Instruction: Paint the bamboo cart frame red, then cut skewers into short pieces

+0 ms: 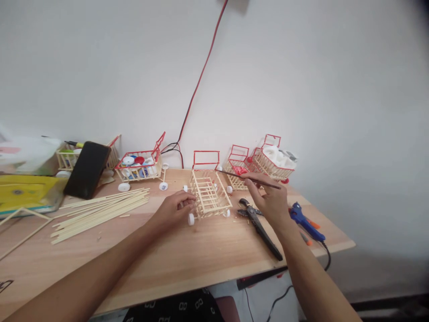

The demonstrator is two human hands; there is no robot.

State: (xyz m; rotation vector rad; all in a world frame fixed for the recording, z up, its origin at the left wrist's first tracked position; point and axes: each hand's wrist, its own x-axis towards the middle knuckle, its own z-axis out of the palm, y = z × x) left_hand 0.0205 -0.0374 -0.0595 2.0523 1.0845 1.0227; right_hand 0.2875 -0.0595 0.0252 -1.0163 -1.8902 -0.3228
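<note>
Stick cart: upright on table | Right hand: pinching thin brush, tip at lower right corner of red handle | Left hand: fingers curled at cart's left side, I cannot tell its hold | Procedure: I should brace lightly, stroke along bars.

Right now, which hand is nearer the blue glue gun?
Right. The right hand, holding a thin dark rod, is just left of the blue glue gun; the left hand is much farther left, at the left side of the central stick cart.
</note>
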